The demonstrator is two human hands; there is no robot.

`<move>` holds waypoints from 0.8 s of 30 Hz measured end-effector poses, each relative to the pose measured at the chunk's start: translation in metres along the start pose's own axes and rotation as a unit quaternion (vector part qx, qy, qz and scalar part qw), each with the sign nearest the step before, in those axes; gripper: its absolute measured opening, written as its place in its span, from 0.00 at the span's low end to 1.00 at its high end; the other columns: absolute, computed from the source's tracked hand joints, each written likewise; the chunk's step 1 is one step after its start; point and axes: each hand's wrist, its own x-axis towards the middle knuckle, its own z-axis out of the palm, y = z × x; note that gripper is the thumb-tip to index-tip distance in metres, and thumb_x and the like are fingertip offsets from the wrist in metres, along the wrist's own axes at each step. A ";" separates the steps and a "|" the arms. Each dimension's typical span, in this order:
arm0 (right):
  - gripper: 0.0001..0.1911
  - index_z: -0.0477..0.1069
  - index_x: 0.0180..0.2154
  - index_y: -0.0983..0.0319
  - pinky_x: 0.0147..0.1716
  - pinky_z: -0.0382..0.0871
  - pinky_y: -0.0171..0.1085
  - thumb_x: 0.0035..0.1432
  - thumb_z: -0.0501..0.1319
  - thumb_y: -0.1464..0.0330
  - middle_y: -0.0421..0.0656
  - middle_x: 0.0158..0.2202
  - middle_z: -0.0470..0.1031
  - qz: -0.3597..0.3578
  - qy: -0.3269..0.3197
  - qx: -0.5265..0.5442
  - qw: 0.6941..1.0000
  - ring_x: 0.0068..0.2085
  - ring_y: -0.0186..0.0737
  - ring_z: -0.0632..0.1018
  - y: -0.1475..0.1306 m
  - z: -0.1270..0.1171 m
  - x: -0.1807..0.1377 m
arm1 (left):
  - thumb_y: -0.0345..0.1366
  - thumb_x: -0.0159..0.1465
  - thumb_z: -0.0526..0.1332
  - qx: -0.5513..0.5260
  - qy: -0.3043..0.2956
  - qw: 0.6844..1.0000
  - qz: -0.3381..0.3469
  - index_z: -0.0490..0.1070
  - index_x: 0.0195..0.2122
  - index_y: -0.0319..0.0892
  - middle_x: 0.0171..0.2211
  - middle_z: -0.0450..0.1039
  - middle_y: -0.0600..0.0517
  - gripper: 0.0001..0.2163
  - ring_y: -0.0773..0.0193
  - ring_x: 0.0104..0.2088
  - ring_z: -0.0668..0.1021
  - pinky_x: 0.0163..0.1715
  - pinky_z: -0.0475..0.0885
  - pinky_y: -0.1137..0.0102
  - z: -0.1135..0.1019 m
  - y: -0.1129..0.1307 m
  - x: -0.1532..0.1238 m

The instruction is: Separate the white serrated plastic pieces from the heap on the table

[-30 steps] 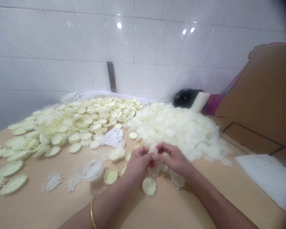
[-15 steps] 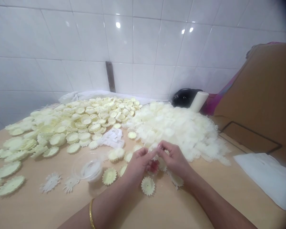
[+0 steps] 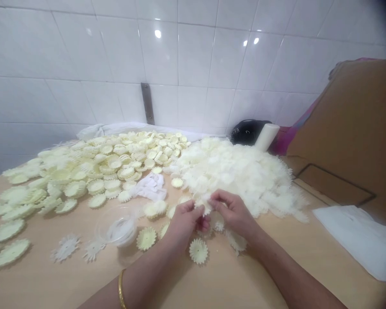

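My left hand (image 3: 184,222) and my right hand (image 3: 232,213) meet fingertip to fingertip over the wooden table (image 3: 231,279). Together they pinch a small cream toothed flower piece (image 3: 205,206). Both hands are closed on it. A finished cream flower (image 3: 198,251) lies just in front of my hands, another flower (image 3: 146,238) to the left of them. Right behind my hands rises a heap of thin white petal discs (image 3: 241,174). A gold bangle (image 3: 120,289) sits on my left wrist.
A wide spread of yellowish flowers (image 3: 99,167) covers the table's left half. A clear shallow dish (image 3: 119,227) and two flat white cut-outs (image 3: 64,248) lie left of my hands. White cloth (image 3: 360,238) lies at the right, brown cardboard (image 3: 357,124) and a black object (image 3: 247,131) behind.
My hands have stayed together on the small piece and shifted slightly up toward the white heap; the fingers have turned the piece a little.
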 end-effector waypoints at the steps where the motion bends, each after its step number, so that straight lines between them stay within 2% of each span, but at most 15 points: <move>1: 0.10 0.63 0.24 0.62 0.26 0.60 0.32 0.55 0.53 0.66 0.37 0.21 0.63 0.005 0.031 0.000 1.000 0.25 0.32 0.65 0.002 -0.002 0.001 | 0.36 0.52 0.60 0.001 0.007 1.000 0.003 0.64 0.26 0.37 0.19 0.69 0.51 0.07 0.71 0.18 0.69 0.20 0.64 0.74 0.000 0.001 0.000; 3: 0.11 0.61 0.23 0.62 0.23 0.58 0.31 0.55 0.53 0.64 0.37 0.21 0.62 0.027 0.114 -0.002 0.993 0.23 0.32 0.64 0.008 -0.008 0.003 | 0.35 0.53 0.60 0.000 0.016 1.000 0.010 0.63 0.24 0.38 0.18 0.69 0.51 0.07 0.72 0.16 0.68 0.18 0.62 0.75 0.000 0.002 0.000; 6: 0.11 0.61 0.24 0.62 0.19 0.55 0.30 0.55 0.52 0.63 0.37 0.20 0.62 0.062 0.252 -0.012 0.966 0.20 0.30 0.61 0.017 -0.021 0.007 | 0.34 0.53 0.60 -0.016 0.048 0.999 0.005 0.60 0.23 0.39 0.15 0.67 0.53 0.08 0.73 0.14 0.66 0.15 0.59 0.77 0.001 0.005 -0.001; 8: 0.11 0.62 0.24 0.62 0.19 0.56 0.30 0.54 0.54 0.64 0.37 0.20 0.62 0.053 0.303 -0.029 0.951 0.20 0.30 0.61 0.020 -0.027 0.008 | 0.33 0.53 0.59 -0.037 0.073 0.997 -0.001 0.59 0.22 0.39 0.15 0.67 0.53 0.08 0.73 0.14 0.66 0.15 0.58 0.78 0.002 0.006 -0.001; 10: 0.09 0.63 0.24 0.62 0.23 0.59 0.32 0.54 0.54 0.66 0.38 0.20 0.63 0.012 0.266 -0.052 0.963 0.23 0.32 0.64 0.019 -0.026 0.008 | 0.32 0.53 0.59 -0.047 0.071 0.996 0.001 0.59 0.23 0.39 0.15 0.67 0.53 0.07 0.73 0.15 0.67 0.16 0.59 0.78 0.002 0.006 0.000; 13: 0.08 0.66 0.27 0.62 0.30 0.63 0.34 0.56 0.52 0.69 0.41 0.25 0.66 -0.095 0.173 -0.093 0.976 0.29 0.35 0.68 0.012 -0.015 0.005 | 0.33 0.54 0.59 -0.041 0.033 0.999 0.003 0.62 0.25 0.38 0.17 0.69 0.51 0.06 0.71 0.15 0.68 0.17 0.62 0.76 0.001 0.004 0.000; 17: 0.06 0.68 0.32 0.61 0.34 0.63 0.39 0.54 0.53 0.73 0.44 0.31 0.66 -0.228 0.083 -0.198 0.950 0.34 0.39 0.68 0.008 -0.003 -0.001 | 0.30 0.54 0.58 -0.084 0.001 0.996 0.006 0.64 0.27 0.36 0.20 0.70 0.49 0.03 0.69 0.19 0.72 0.22 0.67 0.74 0.000 0.005 0.002; 20: 0.06 0.69 0.32 0.61 0.35 0.62 0.40 0.54 0.53 0.73 0.45 0.33 0.66 -0.242 0.038 -0.213 0.946 0.36 0.40 0.68 0.008 -0.002 -0.002 | 0.28 0.54 0.58 -0.129 0.009 0.992 -0.004 0.63 0.27 0.37 0.21 0.71 0.48 0.02 0.69 0.21 0.73 0.25 0.69 0.73 -0.001 0.008 0.003; 24: 0.08 0.65 0.27 0.62 0.34 0.63 0.38 0.55 0.51 0.73 0.44 0.32 0.65 -0.205 0.041 -0.151 0.966 0.34 0.38 0.68 0.007 -0.003 -0.001 | 0.29 0.55 0.58 -0.132 -0.031 0.991 -0.015 0.65 0.30 0.35 0.24 0.72 0.46 0.03 0.68 0.22 0.74 0.25 0.69 0.73 -0.001 0.006 0.003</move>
